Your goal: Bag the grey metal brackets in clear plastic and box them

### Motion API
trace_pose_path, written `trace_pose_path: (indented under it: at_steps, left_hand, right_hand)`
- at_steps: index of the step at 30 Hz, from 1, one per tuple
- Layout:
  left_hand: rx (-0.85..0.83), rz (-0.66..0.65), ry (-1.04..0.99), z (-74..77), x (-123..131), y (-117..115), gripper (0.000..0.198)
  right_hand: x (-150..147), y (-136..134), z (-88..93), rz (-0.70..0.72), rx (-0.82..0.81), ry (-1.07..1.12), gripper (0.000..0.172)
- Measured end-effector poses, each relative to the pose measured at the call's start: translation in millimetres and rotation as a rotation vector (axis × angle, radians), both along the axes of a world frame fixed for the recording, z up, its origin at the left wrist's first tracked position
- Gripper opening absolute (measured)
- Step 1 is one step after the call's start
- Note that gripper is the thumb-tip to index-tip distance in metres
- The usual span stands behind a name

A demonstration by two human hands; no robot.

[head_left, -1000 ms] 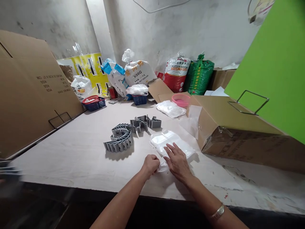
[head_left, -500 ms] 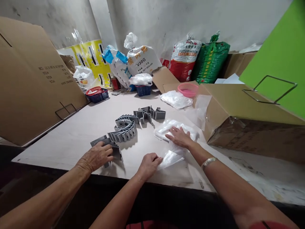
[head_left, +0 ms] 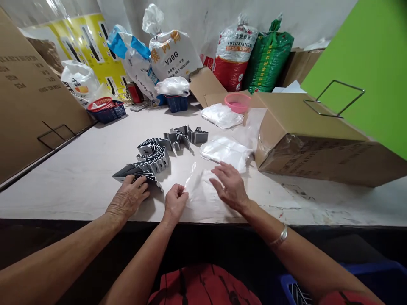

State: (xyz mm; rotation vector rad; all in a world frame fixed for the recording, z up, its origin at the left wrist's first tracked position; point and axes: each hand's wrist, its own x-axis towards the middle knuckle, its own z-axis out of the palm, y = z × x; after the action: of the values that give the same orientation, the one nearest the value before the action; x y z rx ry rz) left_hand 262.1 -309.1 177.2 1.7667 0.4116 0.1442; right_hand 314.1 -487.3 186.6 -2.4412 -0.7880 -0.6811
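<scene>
My left hand (head_left: pixel 176 203) pinches the left edge of a clear plastic bag (head_left: pixel 202 192) lying near the table's front edge. My right hand (head_left: pixel 230 186) is spread, palm down, at the bag's right side; whether it touches the film I cannot tell. Just beyond it lies a stack of clear plastic bags (head_left: pixel 227 152). To the left, a co-worker's hand (head_left: pixel 130 197) reaches in from the lower left and rests on grey folded metal pieces (head_left: pixel 136 171). More of these grey pieces (head_left: pixel 155 156) stand in a curving row toward the back.
A cardboard box (head_left: pixel 286 135) with a wire handle stands on the right, another large box (head_left: pixel 28 93) on the left. Behind are a pink basin (head_left: pixel 238 103), more plastic bags (head_left: pixel 221 115), small baskets (head_left: pixel 110 111) and filled sacks (head_left: pixel 235 59). A blue crate (head_left: pixel 375 277) is below, right.
My right hand has left the bag stack and come nearer to me. The bag in my left hand now lies spread out flatter. The camera view has shifted; the co-worker's hand stays on the grey pieces.
</scene>
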Motion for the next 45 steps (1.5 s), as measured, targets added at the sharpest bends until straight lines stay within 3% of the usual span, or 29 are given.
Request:
trace_pose_path:
  at_steps: [4, 8, 11, 16, 21, 23, 26, 28, 31, 35, 37, 41, 45]
  left_hand:
    - [-0.091, 0.067, 0.097, 1.1, -1.7, 2.0, 0.01]
    - [-0.135, 0.083, 0.13, 5.9, -2.9, 3.0, 0.017]
    - [-0.178, 0.091, 0.136, 11.1, -3.3, 1.4, 0.02]
    - [-0.306, 0.031, 0.112, 14.4, -4.0, 3.2, 0.026]
    - [-0.343, 0.02, 0.067, 7.7, -2.9, 5.0, 0.031]
    - [-0.353, 0.027, 0.035, 3.8, -2.4, 4.9, 0.032]
    - [-0.368, 0.049, 0.006, -0.3, -3.1, 5.4, 0.033]
    - [-0.374, 0.062, -0.003, -0.9, -4.4, 6.0, 0.034]
    - [-0.385, 0.082, -0.024, 0.9, -6.4, 5.5, 0.035]
    - [-0.388, 0.093, 0.0, 4.3, -6.9, 3.0, 0.037]
    - [-0.408, 0.095, 0.026, 5.6, -6.8, 2.4, 0.037]
    - [-0.454, 0.077, 0.032, 8.3, -8.9, 3.7, 0.04]
    - [-0.462, 0.098, 0.094, 14.4, -14.1, 5.0, 0.041]
  right_hand:
    - [-10.0, -5.0, -19.7, 0.046, -0.238, 0.16, 0.033]
    - [28.0, -20.8, -19.8, -0.143, -0.336, 0.288, 0.036]
    - [51.5, -29.8, -15.5, -0.165, -0.394, 0.336, 0.027]
    - [51.5, -28.7, -23.0, -0.281, -0.286, 0.249, 0.029]
    - [66.5, -32.2, -40.2, -0.203, -0.27, 0.246, 0.03]
    - [81.5, -35.9, -37.8, -0.21, -0.239, 0.271, 0.027]
    - [94.9, -37.5, -20.3, -0.301, -0.21, 0.316, 0.018]
    - [88.1, -33.6, -5.2, -0.379, -0.24, 0.314, 0.015]
    - [48.6, -19.9, 9.6, -0.409, -0.231, 0.201, 0.021]
    - [-28.6, 7.6, 5.2, -0.058, -0.187, 0.0, 0.042]
    - [-54.5, 20.5, -3.9, 0.052, -0.215, -0.041, 0.042]
    - [-62.3, 32.4, -23.7, 0.058, -0.233, -0.068, 0.018]
    - [-50.5, 30.7, -33.0, 0.052, -0.131, -0.192, 0.019]
